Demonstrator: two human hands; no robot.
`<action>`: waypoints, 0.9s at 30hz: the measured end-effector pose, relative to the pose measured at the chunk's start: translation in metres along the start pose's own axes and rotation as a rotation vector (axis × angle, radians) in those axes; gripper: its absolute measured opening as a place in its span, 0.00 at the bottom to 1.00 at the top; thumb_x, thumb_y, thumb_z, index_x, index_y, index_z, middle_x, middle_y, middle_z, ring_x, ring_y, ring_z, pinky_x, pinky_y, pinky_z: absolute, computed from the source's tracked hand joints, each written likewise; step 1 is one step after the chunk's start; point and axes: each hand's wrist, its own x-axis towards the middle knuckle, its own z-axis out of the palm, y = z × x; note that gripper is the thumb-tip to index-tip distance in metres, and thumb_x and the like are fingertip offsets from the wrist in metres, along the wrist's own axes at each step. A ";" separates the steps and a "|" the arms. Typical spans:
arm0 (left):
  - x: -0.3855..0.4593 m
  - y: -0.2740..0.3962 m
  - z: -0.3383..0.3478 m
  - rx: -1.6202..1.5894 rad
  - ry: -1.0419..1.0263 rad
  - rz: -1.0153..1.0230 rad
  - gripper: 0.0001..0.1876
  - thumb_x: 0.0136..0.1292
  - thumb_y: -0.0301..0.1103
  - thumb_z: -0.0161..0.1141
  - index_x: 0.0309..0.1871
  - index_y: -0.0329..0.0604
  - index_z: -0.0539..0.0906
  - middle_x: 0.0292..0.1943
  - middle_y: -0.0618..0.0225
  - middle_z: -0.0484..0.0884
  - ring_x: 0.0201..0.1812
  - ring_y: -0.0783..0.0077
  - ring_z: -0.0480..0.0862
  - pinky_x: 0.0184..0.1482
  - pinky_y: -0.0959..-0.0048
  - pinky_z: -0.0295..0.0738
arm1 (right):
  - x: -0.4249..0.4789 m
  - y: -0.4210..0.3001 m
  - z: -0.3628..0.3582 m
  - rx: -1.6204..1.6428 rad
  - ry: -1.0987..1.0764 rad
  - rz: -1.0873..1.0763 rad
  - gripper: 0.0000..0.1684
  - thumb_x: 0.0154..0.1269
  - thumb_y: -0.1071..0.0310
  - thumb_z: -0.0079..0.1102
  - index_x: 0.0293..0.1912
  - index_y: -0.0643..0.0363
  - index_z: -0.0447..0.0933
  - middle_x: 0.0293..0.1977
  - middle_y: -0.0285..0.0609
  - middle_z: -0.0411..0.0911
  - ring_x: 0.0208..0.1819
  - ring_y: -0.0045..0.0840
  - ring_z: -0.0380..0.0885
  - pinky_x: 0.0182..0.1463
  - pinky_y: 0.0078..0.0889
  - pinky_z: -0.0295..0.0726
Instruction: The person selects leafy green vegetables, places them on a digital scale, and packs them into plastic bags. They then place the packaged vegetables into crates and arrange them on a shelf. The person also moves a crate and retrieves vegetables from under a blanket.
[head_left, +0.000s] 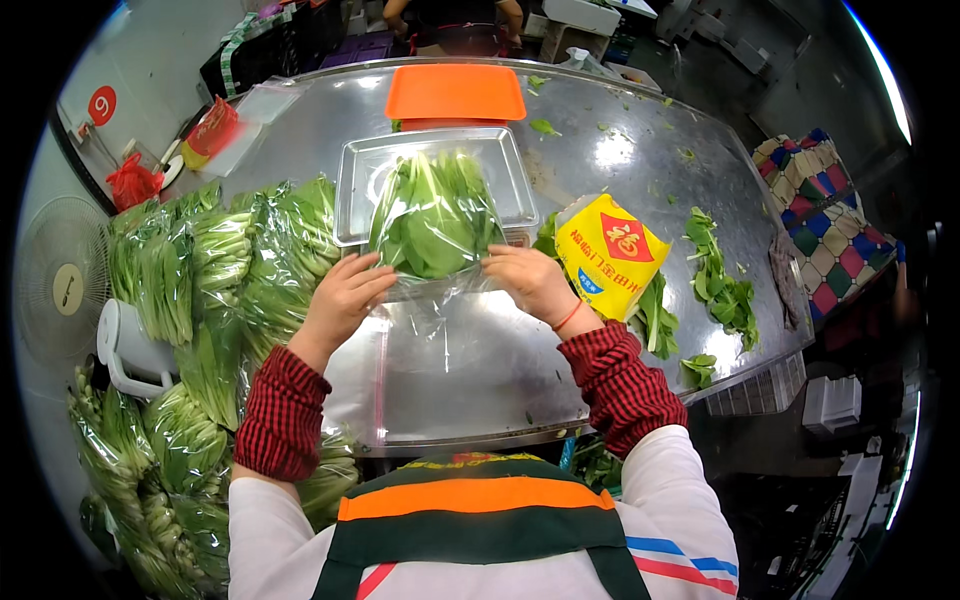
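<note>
A clear plastic bag of leafy greens (435, 217) rests on a metal tray (349, 187) straight ahead of me. My left hand (346, 296) is at the bag's near left corner, its fingers closed on the film. On the other side my right hand (531, 279) grips the near right part of the bag's film. The bag's near end spreads loosely between both hands. Beside my right hand lies a yellow printed plastic sack (613, 255), with loose greens (658, 319) partly under it. An orange plastic tray (455, 91) is just beyond the metal tray.
Many bagged greens (225, 255) are piled along the left side, near a white fan (64, 277) and a white plastic appliance or container (135, 349). Loose leaves (720, 289) lie on the steel table (480, 375) at right. Another person (457, 26) is beyond the far edge.
</note>
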 end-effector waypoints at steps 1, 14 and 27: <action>-0.005 0.004 -0.002 -0.108 0.015 -0.068 0.10 0.62 0.28 0.56 0.46 0.44 0.83 0.44 0.63 0.84 0.53 0.61 0.79 0.59 0.62 0.69 | -0.008 -0.001 -0.003 0.136 -0.024 0.185 0.06 0.60 0.72 0.53 0.35 0.59 0.79 0.36 0.40 0.82 0.43 0.36 0.80 0.45 0.31 0.77; -0.123 0.112 0.052 -0.620 -0.184 -1.168 0.13 0.67 0.34 0.48 0.33 0.34 0.80 0.19 0.61 0.78 0.22 0.65 0.81 0.26 0.71 0.73 | -0.158 -0.093 0.023 1.152 -0.333 1.576 0.23 0.68 0.60 0.42 0.26 0.67 0.77 0.21 0.51 0.80 0.17 0.28 0.77 0.21 0.22 0.75; -0.038 0.110 0.106 -0.166 -0.403 -0.217 0.33 0.59 0.57 0.56 0.66 0.54 0.68 0.69 0.59 0.60 0.72 0.51 0.52 0.68 0.38 0.42 | -0.175 -0.095 0.001 0.656 -0.376 1.279 0.15 0.64 0.65 0.52 0.45 0.65 0.76 0.36 0.52 0.80 0.37 0.35 0.80 0.38 0.31 0.78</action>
